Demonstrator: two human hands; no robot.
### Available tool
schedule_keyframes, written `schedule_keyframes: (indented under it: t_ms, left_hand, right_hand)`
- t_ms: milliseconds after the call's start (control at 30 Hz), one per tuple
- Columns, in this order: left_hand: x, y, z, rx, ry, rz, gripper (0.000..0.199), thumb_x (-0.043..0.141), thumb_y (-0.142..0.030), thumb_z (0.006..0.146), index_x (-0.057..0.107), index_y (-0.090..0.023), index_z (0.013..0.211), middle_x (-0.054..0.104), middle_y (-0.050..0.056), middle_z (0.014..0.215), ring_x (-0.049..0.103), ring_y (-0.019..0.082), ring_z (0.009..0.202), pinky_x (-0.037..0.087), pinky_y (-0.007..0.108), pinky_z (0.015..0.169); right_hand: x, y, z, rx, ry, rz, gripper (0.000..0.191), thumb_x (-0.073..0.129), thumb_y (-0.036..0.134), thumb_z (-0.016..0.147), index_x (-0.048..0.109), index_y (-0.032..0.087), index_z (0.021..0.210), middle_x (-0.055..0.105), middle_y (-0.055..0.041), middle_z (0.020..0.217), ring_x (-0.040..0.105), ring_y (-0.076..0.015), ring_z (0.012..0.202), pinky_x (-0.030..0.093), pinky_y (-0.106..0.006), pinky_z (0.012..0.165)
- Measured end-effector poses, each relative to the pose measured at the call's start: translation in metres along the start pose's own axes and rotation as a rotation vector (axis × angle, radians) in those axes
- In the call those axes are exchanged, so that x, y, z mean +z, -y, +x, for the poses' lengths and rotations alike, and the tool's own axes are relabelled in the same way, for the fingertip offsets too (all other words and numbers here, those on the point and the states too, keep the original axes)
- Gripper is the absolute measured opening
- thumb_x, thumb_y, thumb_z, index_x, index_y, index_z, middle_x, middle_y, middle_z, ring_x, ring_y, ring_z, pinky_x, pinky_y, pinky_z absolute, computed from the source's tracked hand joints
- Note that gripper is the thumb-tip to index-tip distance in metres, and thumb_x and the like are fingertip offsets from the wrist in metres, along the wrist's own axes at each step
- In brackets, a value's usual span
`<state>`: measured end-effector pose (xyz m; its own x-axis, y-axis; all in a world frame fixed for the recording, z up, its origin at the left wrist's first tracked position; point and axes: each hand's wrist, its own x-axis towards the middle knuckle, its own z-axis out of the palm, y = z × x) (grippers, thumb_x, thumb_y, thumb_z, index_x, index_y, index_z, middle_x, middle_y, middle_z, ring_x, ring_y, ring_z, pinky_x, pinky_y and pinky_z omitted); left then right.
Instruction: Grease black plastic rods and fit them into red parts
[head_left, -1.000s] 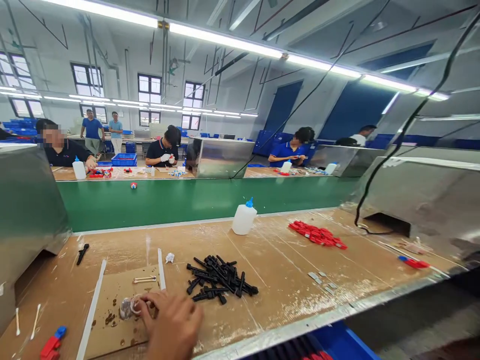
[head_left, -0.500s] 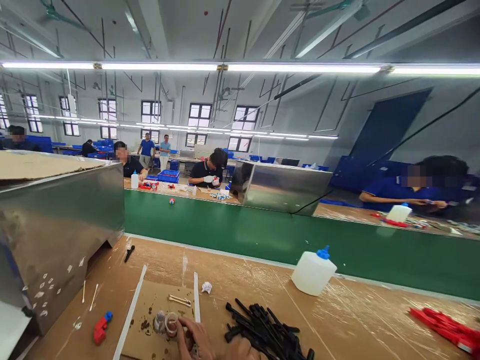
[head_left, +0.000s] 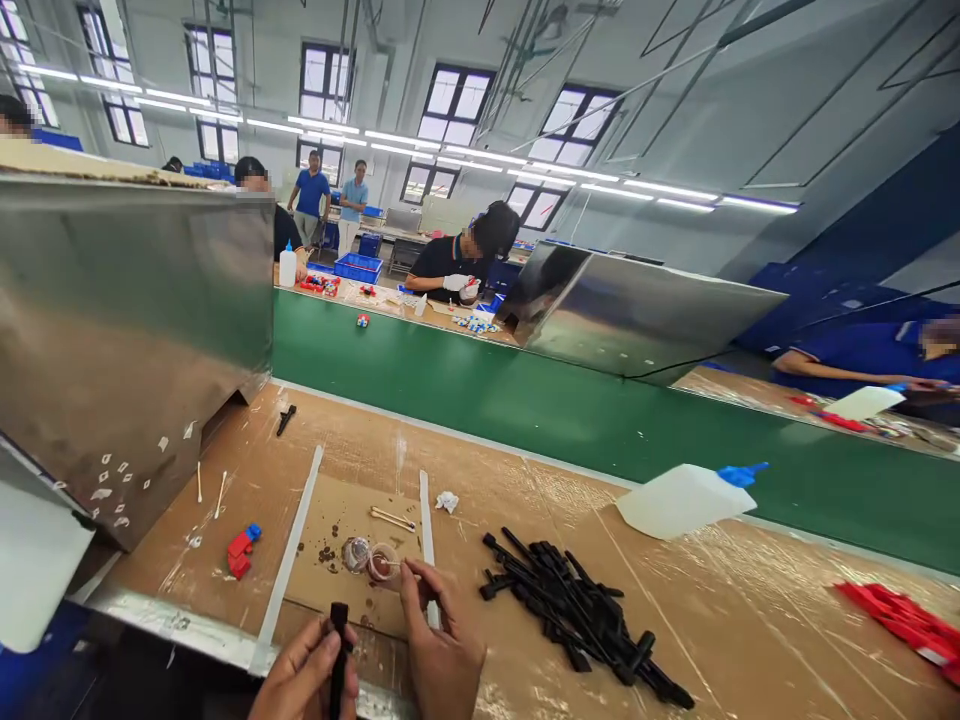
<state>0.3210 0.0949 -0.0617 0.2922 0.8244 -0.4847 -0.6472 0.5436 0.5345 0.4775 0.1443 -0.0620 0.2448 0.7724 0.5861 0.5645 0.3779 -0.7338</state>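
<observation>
My left hand [head_left: 304, 670], at the bottom edge of the view, grips a black plastic part [head_left: 339, 650] that stands roughly upright between thumb and fingers. My right hand [head_left: 442, 630] pinches a thin cotton swab [head_left: 397, 563], its far end at the small clear cup [head_left: 382, 563]. Left of that cup, touching or nearly so, stands a second small clear container [head_left: 356, 553]. Both rest on a stained cardboard sheet [head_left: 315, 510]. Several used cotton swabs [head_left: 392, 518] lie behind the cups. A heap of black plastic parts [head_left: 570, 600] lies to the right of my right hand.
A metal box-like cover [head_left: 135, 350] stands at left. A red and blue part [head_left: 241, 552] lies before it. A white bottle [head_left: 682, 500] and red parts [head_left: 900, 625] are at right. Beyond runs a green belt [head_left: 450, 370], with co-workers [head_left: 465, 260] on its far side.
The view has tilted down and shifted. My left hand has come into sight with a black plastic part. My right hand has drawn back slightly from the cup, and the swab now shows.
</observation>
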Motion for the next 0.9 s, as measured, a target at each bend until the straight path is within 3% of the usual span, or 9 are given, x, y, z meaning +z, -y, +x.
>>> schedule_keyframes:
  t_ms: [133, 333, 533, 900]
  left_hand:
    - [-0.006, -0.01, 0.006, -0.091, 0.096, -0.133, 0.043, 0.089, -0.047, 0.061, 0.072, -0.016, 0.085, 0.062, -0.004, 0.055, 0.039, 0.002, 0.03, 0.02, 0.019, 0.04]
    - [-0.005, -0.008, 0.011, -0.156, 0.148, -0.187, 0.042, 0.087, -0.047, 0.063, 0.066, -0.016, 0.08, 0.06, -0.004, 0.055, 0.037, 0.001, 0.031, 0.017, 0.017, 0.037]
    - [-0.008, -0.009, 0.014, -0.211, 0.143, -0.169, 0.051, 0.081, -0.062, 0.062, 0.063, -0.02, 0.083, 0.037, -0.013, 0.044, 0.011, -0.002, 0.028, 0.005, 0.014, 0.031]
    - [-0.006, -0.004, 0.016, -0.232, 0.208, -0.257, 0.045, 0.085, -0.056, 0.061, 0.068, -0.019, 0.081, 0.041, -0.012, 0.043, 0.017, -0.002, 0.026, 0.01, 0.013, 0.03]
  right_hand:
    - [-0.005, 0.006, 0.007, -0.095, 0.099, -0.06, 0.008, 0.064, 0.025, 0.092, 0.067, 0.021, 0.099, 0.064, 0.0007, 0.082, 0.056, -0.0119, 0.066, 0.046, -0.023, 0.068]
    - [-0.012, 0.007, 0.017, -0.113, 0.199, -0.097, 0.008, 0.064, 0.023, 0.093, 0.066, 0.022, 0.101, 0.064, 0.0007, 0.084, 0.056, -0.0117, 0.069, 0.046, -0.023, 0.069]
    - [-0.011, 0.006, 0.02, -0.152, 0.226, -0.134, 0.012, 0.065, 0.021, 0.092, 0.066, 0.022, 0.104, 0.066, 0.0, 0.086, 0.055, -0.0118, 0.068, 0.046, -0.024, 0.067]
    - [-0.006, 0.002, 0.022, -0.184, 0.268, -0.128, 0.012, 0.063, 0.017, 0.093, 0.064, 0.022, 0.104, 0.067, 0.0004, 0.089, 0.056, -0.0118, 0.072, 0.046, -0.022, 0.064]
